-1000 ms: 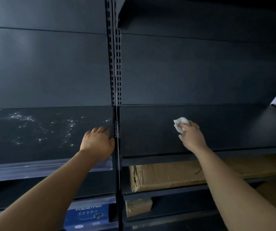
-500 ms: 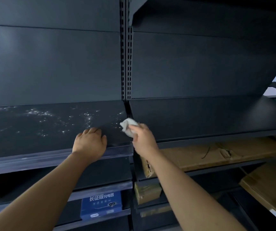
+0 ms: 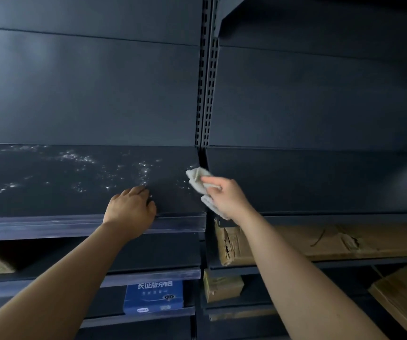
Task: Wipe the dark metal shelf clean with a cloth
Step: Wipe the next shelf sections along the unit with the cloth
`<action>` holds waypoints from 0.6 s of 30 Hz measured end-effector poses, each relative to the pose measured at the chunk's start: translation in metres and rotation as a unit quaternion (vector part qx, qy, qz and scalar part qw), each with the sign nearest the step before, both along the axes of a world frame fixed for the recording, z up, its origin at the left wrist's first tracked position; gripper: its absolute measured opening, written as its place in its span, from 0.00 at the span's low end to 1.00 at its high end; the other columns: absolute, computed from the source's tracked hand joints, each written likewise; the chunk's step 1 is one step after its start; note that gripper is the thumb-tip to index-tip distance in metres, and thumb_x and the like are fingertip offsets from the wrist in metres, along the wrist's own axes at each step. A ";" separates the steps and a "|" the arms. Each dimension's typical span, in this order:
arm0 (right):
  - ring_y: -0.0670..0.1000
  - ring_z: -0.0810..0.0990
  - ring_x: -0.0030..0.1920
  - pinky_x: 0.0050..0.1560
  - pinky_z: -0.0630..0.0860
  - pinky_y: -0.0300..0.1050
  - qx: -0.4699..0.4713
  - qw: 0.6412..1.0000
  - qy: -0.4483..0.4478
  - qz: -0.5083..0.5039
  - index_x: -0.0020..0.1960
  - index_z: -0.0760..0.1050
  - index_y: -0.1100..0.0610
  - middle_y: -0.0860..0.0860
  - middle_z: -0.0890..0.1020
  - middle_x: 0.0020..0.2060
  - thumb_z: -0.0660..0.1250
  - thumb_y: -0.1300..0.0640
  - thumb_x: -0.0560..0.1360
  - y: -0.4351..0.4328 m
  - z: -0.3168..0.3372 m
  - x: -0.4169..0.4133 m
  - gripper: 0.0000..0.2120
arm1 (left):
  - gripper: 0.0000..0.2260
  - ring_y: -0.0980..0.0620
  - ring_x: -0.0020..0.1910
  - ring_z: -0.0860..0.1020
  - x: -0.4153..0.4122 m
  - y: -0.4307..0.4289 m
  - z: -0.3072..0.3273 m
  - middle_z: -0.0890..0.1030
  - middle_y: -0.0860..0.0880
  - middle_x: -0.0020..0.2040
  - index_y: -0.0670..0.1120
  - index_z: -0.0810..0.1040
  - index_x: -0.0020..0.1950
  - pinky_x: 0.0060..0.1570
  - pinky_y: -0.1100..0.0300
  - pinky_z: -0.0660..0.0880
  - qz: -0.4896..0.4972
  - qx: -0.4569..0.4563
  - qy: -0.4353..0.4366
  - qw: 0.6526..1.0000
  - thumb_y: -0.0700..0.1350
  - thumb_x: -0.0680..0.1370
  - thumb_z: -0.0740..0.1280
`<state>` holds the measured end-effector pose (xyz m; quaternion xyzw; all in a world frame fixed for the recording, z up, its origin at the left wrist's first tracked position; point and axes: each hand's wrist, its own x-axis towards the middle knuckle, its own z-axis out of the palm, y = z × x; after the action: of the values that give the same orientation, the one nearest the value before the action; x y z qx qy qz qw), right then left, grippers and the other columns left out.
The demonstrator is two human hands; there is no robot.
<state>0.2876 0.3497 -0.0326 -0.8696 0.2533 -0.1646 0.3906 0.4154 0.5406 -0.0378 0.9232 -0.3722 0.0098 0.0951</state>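
The dark metal shelf [image 3: 50,192] on the left carries pale dusty specks across its top. My left hand [image 3: 131,208] rests palm down on its front right part, fingers together, holding nothing. My right hand [image 3: 229,197] grips a crumpled white cloth [image 3: 197,180] and holds it at the shelf's right end, beside the slotted upright [image 3: 206,69]. Part of the cloth hangs below my palm. The neighbouring shelf [image 3: 320,182] on the right looks free of specks.
Flattened cardboard boxes [image 3: 295,241] lie on the lower right shelf, with another cardboard piece [image 3: 403,298] at the far right. A blue printed box [image 3: 153,296] stands on a lower left shelf. A small cardboard box [image 3: 222,285] sits below the right shelf.
My right hand with the cloth has moved left from the right shelf to the right end of the speckled left shelf. My left hand stays pressed on that shelf's front.
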 end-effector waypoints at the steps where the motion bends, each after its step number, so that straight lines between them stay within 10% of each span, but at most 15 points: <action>1: 0.44 0.79 0.39 0.41 0.75 0.39 -0.011 0.999 -0.012 -0.030 0.62 0.76 0.47 0.52 0.81 0.54 0.59 0.60 0.76 -0.006 0.002 -0.003 0.18 | 0.19 0.47 0.66 0.71 0.001 0.000 0.000 0.70 0.50 0.71 0.45 0.72 0.67 0.63 0.54 0.66 0.000 0.003 -0.004 1.000 0.50 0.80 0.54; 4: 0.55 0.77 0.53 0.47 0.69 0.42 -0.111 0.983 0.011 -0.147 0.65 0.74 0.50 0.55 0.75 0.59 0.63 0.63 0.73 -0.035 -0.005 -0.029 0.22 | 0.19 0.46 0.63 0.72 0.001 -0.001 -0.007 0.73 0.48 0.68 0.44 0.74 0.64 0.61 0.53 0.67 0.005 -0.003 -0.024 1.000 0.50 0.78 0.55; 9: 0.56 0.77 0.50 0.46 0.76 0.49 -0.245 0.943 -0.051 -0.217 0.64 0.70 0.54 0.54 0.79 0.52 0.61 0.59 0.72 -0.035 -0.038 -0.071 0.20 | 0.26 0.44 0.59 0.75 0.001 -0.005 -0.014 0.77 0.46 0.63 0.42 0.77 0.60 0.56 0.51 0.70 0.013 -0.025 -0.044 0.999 0.53 0.71 0.50; 18: 0.49 0.71 0.52 0.56 0.71 0.44 -0.220 0.955 -0.132 -0.149 0.63 0.68 0.54 0.51 0.76 0.52 0.62 0.61 0.70 0.055 -0.061 -0.033 0.22 | 0.19 0.44 0.60 0.74 0.006 -0.002 -0.015 0.76 0.45 0.63 0.43 0.76 0.61 0.59 0.51 0.68 -0.003 -0.014 -0.039 0.999 0.51 0.77 0.55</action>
<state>0.2542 0.4052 -0.0938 -0.8569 0.2834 -0.3861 0.1904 0.4216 0.5384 -0.0531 0.9196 -0.3782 0.0512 0.0936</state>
